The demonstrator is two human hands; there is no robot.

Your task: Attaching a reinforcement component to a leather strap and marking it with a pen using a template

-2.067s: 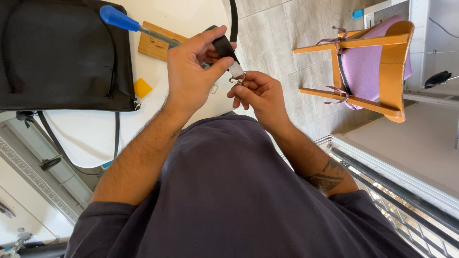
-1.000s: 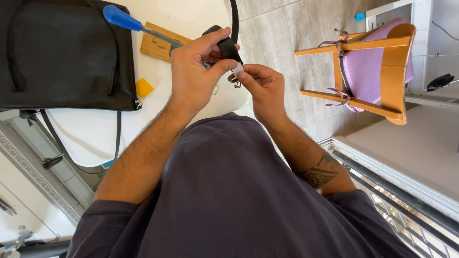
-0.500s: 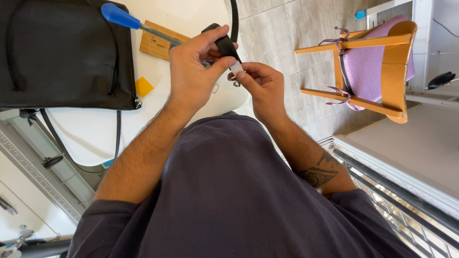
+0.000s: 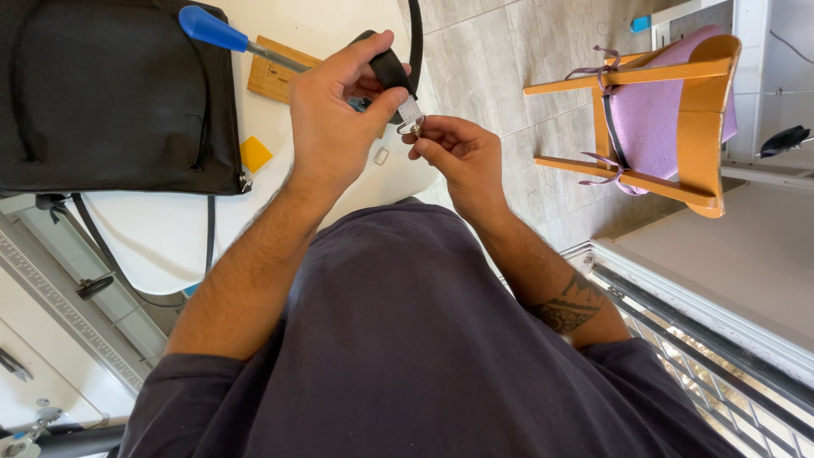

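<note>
Gripping smooth black key fob (image 4: 392, 68) in left hand (image 4: 335, 114); pinching small metal ring (image 4: 413, 127) at its silver end with right hand (image 4: 458, 157).

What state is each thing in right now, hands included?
Left hand: closed around the black key fob, held above the table.
Black key fob: gripped, metal end toward the right hand.
Right hand: fingertips pinching the small ring at the fob's metal end.
Screwdriver: lying on the table, untouched.
Wooden block: flat under the screwdriver shaft.
Black bag: lying flat.
Wooden chair: standing on the floor, apart.
</note>
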